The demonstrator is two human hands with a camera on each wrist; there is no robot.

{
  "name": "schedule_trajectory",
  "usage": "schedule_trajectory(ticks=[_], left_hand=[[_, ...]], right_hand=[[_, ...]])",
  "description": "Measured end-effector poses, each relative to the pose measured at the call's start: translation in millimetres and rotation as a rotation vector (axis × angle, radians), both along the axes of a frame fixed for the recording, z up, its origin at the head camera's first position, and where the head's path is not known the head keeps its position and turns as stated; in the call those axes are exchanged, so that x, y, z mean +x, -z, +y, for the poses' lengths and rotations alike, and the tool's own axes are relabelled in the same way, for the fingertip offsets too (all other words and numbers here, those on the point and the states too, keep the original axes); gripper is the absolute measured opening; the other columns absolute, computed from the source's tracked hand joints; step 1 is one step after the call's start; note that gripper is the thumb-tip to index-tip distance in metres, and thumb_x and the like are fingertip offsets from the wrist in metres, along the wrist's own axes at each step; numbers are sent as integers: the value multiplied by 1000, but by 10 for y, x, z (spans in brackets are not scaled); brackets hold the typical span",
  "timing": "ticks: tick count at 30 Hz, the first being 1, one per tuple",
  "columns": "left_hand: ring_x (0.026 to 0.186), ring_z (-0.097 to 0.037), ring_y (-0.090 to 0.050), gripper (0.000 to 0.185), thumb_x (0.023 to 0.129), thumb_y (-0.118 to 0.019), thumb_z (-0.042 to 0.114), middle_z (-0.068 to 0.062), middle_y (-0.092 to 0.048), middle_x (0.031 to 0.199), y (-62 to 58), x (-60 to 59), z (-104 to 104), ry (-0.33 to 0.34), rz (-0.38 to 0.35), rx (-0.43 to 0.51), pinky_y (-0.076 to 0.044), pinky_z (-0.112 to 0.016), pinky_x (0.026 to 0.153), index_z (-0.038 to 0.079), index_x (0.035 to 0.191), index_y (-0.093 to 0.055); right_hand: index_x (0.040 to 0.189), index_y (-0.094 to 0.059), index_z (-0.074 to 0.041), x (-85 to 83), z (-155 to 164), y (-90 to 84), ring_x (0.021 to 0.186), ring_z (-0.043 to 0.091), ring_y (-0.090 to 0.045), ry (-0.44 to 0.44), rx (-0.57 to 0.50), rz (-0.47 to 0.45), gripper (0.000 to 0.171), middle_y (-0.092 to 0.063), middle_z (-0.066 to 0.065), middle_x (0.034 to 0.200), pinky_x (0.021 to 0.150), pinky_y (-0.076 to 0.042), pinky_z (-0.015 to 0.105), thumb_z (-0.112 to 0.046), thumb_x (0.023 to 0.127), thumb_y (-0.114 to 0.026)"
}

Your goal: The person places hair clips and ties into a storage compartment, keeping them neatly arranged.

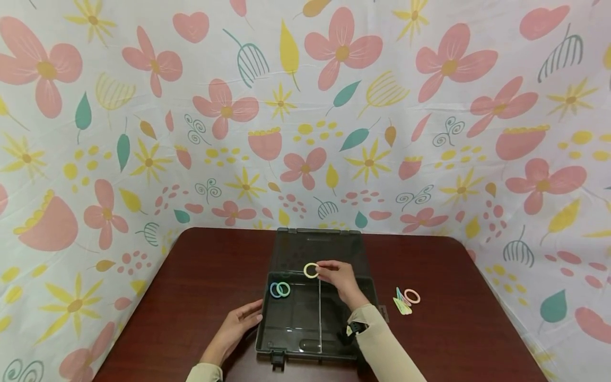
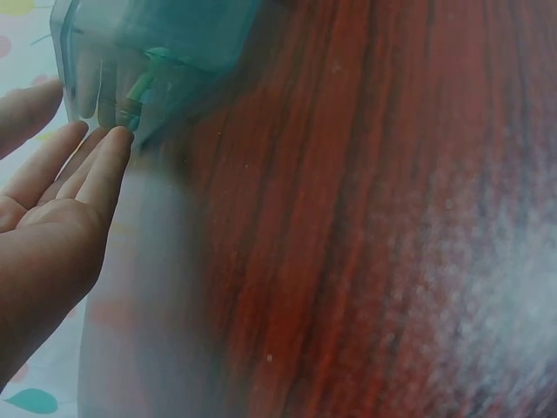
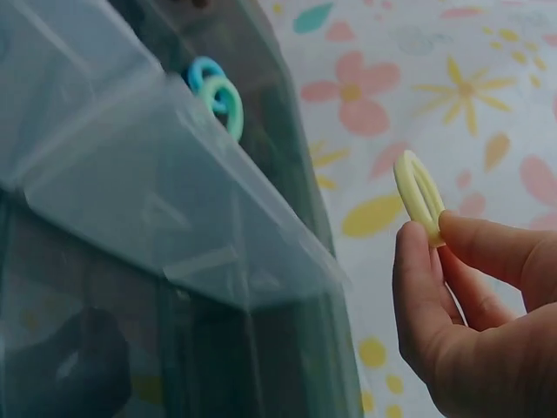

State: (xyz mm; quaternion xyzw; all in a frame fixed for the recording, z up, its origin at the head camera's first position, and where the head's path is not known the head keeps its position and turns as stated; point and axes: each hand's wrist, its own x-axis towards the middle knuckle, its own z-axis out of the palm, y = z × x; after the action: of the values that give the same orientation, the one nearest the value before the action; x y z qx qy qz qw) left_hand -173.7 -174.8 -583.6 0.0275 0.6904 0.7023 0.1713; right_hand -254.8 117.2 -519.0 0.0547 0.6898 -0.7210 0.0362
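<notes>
Between thumb and fingers, my right hand [image 1: 340, 281] pinches a yellow ring [image 1: 311, 270] above the far part of an open, see-through dark plastic box [image 1: 291, 323]. The right wrist view shows the same yellow ring [image 3: 419, 197] tilted on edge at the fingertips. A blue ring [image 1: 274, 290] and a green ring [image 1: 284, 289] lie overlapping in the box's far left corner. My left hand [image 1: 234, 326] is at the box's left side with extended fingers; in the left wrist view its fingertips [image 2: 120, 139] meet or nearly meet the wall.
Right of the box, on the brown table [image 1: 444, 329], lie a pink ring [image 1: 412, 296] and several thin pastel pieces [image 1: 403, 303]. A clear divider [image 1: 320, 318] splits the box. Its lid [image 1: 317, 249] lies back toward the flowered cloth [image 1: 305, 132].
</notes>
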Motion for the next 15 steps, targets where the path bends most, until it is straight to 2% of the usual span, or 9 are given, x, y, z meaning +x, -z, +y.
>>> schedule_trajectory(ticks=[8,15], left_hand=[[132,-40,-40,55,97,-59,14,-27,-37,146,21,13,-6,11,2,4,-42,-45,103,-6,143,-39],[132,-38,-42,53,96,-60,14,-26,-41,145,33,-19,-14,4,7,-1,-43,-42,102,-5,142,-41]], right_hand=[[109,-65,14,28,-291,67,84,27,-70,-75,-15,-29,27,-68,18,95,79,-57,38,5,84,-70],[108,-64,15,23,-451,140,87,31,-69,-99,-11,-51,26,-67,20,97,80,-57,40,6,84,-69]])
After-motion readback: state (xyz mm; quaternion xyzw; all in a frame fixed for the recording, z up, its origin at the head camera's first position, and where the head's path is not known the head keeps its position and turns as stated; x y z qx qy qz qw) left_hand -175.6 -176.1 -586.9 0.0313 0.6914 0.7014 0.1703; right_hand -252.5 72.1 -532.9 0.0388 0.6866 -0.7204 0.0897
